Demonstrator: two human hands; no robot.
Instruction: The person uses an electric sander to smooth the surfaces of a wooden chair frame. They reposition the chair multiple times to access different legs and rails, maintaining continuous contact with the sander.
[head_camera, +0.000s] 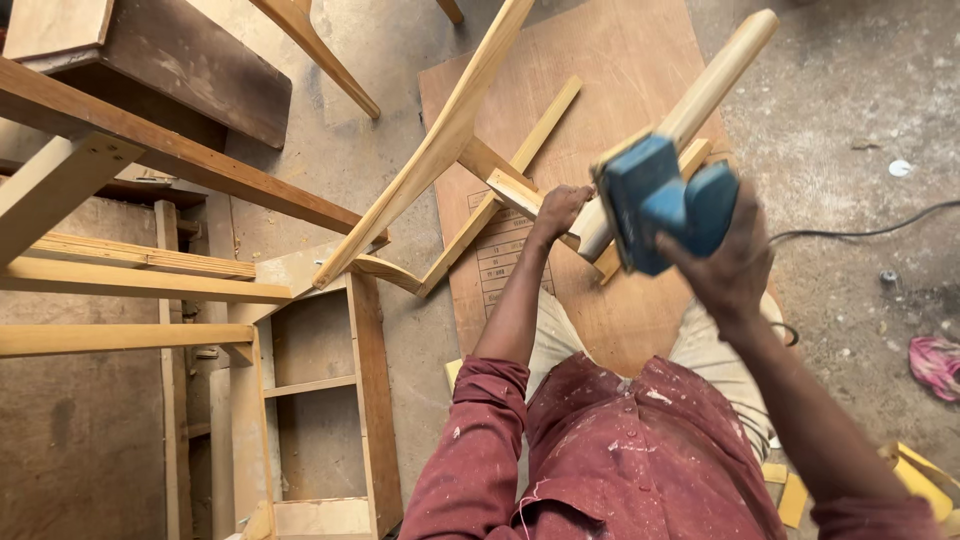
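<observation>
Two hands closed, left (560, 208) gripping chair frame (450, 130), right (735, 265) clutching blue sander (660, 200)

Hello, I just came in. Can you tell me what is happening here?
A person in a dusty red shirt is sanding a wooden chair frame. The right hand holds a blue power sander against a round chair leg. The left hand grips the frame near a joint. A plywood sheet lies on the floor below, and bare wooden furniture frames stand at the left.
</observation>
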